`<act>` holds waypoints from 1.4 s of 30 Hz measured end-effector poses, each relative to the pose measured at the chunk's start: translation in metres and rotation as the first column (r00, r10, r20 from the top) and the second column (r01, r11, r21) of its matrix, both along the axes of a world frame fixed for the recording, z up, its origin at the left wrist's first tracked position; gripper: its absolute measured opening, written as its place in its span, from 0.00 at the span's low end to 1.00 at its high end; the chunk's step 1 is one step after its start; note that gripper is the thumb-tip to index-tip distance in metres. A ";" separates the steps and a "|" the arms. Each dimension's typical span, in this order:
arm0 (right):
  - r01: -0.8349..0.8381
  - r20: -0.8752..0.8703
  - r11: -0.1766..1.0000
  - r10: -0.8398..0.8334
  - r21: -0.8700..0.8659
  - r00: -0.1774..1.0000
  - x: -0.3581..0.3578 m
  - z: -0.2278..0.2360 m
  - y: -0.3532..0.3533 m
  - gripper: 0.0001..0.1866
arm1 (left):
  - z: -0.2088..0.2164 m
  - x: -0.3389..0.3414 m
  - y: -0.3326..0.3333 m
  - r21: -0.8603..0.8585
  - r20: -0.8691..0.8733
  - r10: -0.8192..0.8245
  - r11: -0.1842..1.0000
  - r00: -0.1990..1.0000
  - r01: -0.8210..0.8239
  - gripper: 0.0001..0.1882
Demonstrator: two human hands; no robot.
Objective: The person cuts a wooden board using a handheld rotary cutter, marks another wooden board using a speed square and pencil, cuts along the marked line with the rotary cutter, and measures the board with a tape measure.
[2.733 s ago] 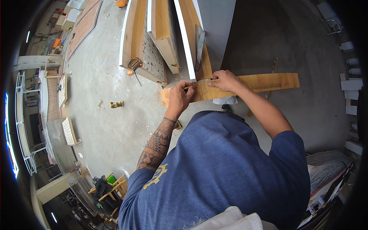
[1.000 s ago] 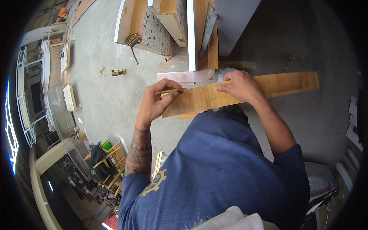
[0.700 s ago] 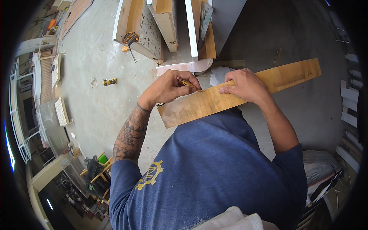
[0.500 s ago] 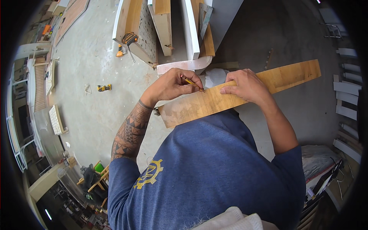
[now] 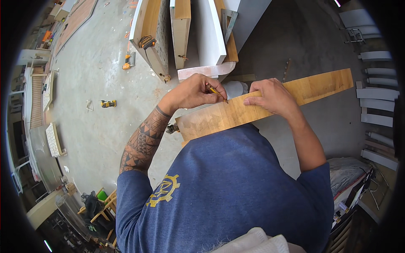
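A long wooden board (image 5: pixel 211 121) lies crosswise close to my body, its right end angled away from me. My left hand (image 5: pixel 195 92) is closed around a yellow pencil (image 5: pixel 216 92), whose tip meets the board near its far edge. With the thumb on top of the board and the fingers over its far edge, my right hand (image 5: pixel 273 97) grips it to the right of the pencil. Any mark under the tip is too small to make out.
Upright panels (image 5: pixel 181 38) stand ahead, one carrying a tape measure (image 5: pixel 147 42) and another a metal square (image 5: pixel 229 23). A yellow-black power tool (image 5: pixel 108 103) and an orange tool (image 5: pixel 128 61) lie on the floor at left. White strips (image 5: pixel 376 104) line the right side.
The floor and panels have shifted a little in view. My hands, the pencil and the board keep nearly the same places relative to each other.
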State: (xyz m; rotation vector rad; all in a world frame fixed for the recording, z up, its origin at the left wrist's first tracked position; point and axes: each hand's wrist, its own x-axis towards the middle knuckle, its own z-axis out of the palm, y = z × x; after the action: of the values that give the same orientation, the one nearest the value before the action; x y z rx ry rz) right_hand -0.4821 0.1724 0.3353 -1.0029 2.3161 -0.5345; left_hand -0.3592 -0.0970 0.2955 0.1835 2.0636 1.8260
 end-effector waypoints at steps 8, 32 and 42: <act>-0.030 -0.037 0.999 0.030 -0.019 0.999 0.009 0.005 -0.003 0.23 | 0.005 0.008 -0.005 -0.061 -0.055 -0.022 0.998 0.998 0.019 0.08; -0.100 -0.073 0.993 0.095 -0.060 0.993 0.023 0.011 -0.004 0.22 | 0.003 0.033 0.002 -0.069 -0.065 0.048 0.996 0.997 -0.053 0.09; -0.072 -0.024 0.997 0.073 0.035 0.997 0.027 0.014 -0.002 0.23 | 0.015 0.069 -0.023 -0.120 -0.027 0.035 0.992 0.999 -0.038 0.08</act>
State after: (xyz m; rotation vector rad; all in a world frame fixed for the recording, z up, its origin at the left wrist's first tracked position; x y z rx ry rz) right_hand -0.4551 0.1705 0.3496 -1.0786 2.2928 -0.4539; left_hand -0.2902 -0.1198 0.3100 0.1379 2.2002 1.7219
